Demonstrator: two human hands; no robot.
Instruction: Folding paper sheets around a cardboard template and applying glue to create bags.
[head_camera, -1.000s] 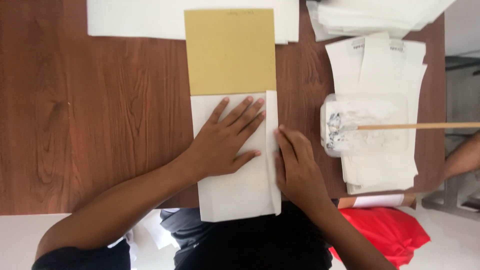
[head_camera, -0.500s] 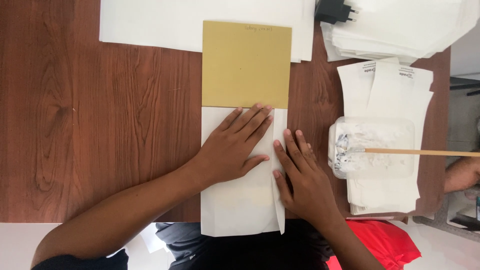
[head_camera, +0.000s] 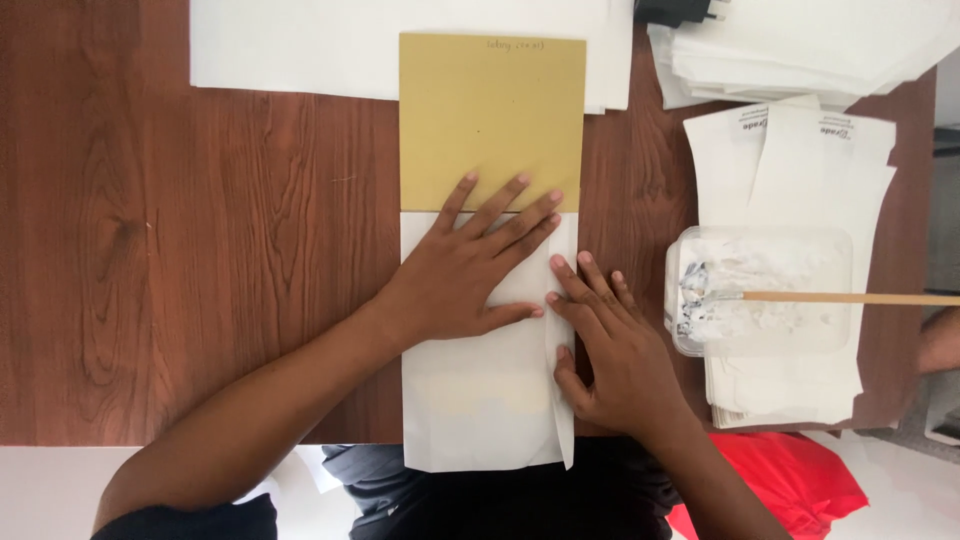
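Observation:
A white folded paper sheet (head_camera: 480, 400) lies on the brown wooden table (head_camera: 200, 250), wrapped around the lower part of a mustard-yellow card (head_camera: 490, 120). My left hand (head_camera: 465, 270) lies flat on the white paper, fingers spread, fingertips reaching onto the yellow card's lower edge. My right hand (head_camera: 610, 345) presses flat on the folded right flap of the paper, fingers together along the fold. Neither hand grips anything.
Large white sheets (head_camera: 300, 50) lie along the far edge. A stack of white paper (head_camera: 800, 50) sits at top right, finished white bags (head_camera: 790, 160) below it. A clear tray of white paste (head_camera: 765, 290) holds a wooden-handled brush (head_camera: 850, 298). Another person's arm (head_camera: 940, 340) shows at right.
Both hands slid up the white paper toward the yellow card; my left fingertips now reach onto the card. The view shifted, so things sit lower in frame.

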